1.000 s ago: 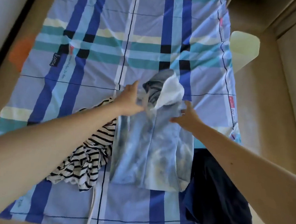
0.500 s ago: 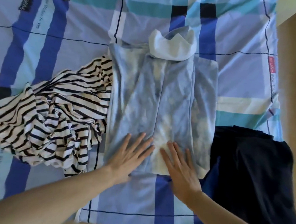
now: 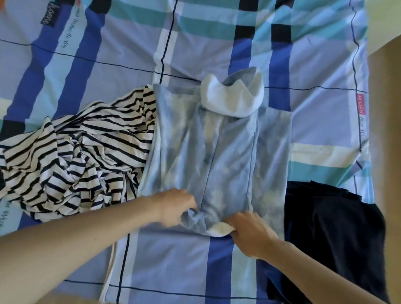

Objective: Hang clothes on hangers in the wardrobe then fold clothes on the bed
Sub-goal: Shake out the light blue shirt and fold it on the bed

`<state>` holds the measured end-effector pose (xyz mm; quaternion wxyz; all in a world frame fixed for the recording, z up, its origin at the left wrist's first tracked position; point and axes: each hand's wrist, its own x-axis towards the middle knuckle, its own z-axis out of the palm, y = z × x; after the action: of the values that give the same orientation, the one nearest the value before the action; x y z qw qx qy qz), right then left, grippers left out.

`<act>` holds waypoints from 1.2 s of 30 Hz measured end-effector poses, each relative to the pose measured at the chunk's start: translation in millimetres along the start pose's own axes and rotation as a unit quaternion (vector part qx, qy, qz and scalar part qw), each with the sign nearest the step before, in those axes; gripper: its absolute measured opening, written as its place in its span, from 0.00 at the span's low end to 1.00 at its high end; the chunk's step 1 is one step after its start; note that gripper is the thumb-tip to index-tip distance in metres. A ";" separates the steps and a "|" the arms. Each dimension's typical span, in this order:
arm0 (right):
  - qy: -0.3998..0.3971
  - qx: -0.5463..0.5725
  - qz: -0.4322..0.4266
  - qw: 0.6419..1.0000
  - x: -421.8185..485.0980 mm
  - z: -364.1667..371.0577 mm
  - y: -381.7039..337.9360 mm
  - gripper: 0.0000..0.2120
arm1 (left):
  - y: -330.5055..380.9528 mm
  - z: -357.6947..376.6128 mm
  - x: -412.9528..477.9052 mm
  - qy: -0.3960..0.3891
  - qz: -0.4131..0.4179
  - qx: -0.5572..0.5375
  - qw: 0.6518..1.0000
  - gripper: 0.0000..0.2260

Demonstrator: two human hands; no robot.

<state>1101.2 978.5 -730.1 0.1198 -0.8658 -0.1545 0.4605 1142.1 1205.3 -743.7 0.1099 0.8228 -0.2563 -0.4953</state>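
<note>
A pale blue tie-dye hooded top (image 3: 220, 158) lies flat on the checked bedsheet (image 3: 107, 50), sleeves folded in, its white-lined hood (image 3: 231, 97) at the far end. My left hand (image 3: 174, 204) grips the bunched near hem on the left. My right hand (image 3: 248, 231) pinches the same hem on the right, where the white lining is turned up. A crumpled black-and-white striped garment (image 3: 75, 157) lies left of the top. A dark navy garment (image 3: 331, 232) is heaped on the right.
The bed's right edge (image 3: 369, 163) runs beside a tan floor (image 3: 399, 142). A white strap (image 3: 109, 271) trails toward the near edge. Bare sheet stretches beyond the hood and near my forearms.
Both hands lay flat and open on the lower part of the blue top half a second ago. Now their fingers have curled round its near hem, which is bunched and lifted.
</note>
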 end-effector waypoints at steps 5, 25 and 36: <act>-0.207 0.081 -0.028 0.975 -27.0 -63.1 -16.9 0.06 | 19.1 -55.2 -34.0 -0.206 -0.039 -0.026 0.977 0.21; 0.260 0.337 0.268 0.864 81.8 -55.7 65.3 0.60 | -42.2 -14.9 50.3 0.367 -0.124 -0.063 0.920 0.35; 0.247 0.265 0.149 0.920 106.6 -141.2 60.1 0.58 | 31.7 54.7 29.0 0.179 -0.313 -0.833 0.421 0.18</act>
<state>1284.8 954.1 -754.9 0.3096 -0.9015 0.1383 0.2690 1095.5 1167.2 -778.5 0.6224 0.4231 0.5814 -0.3090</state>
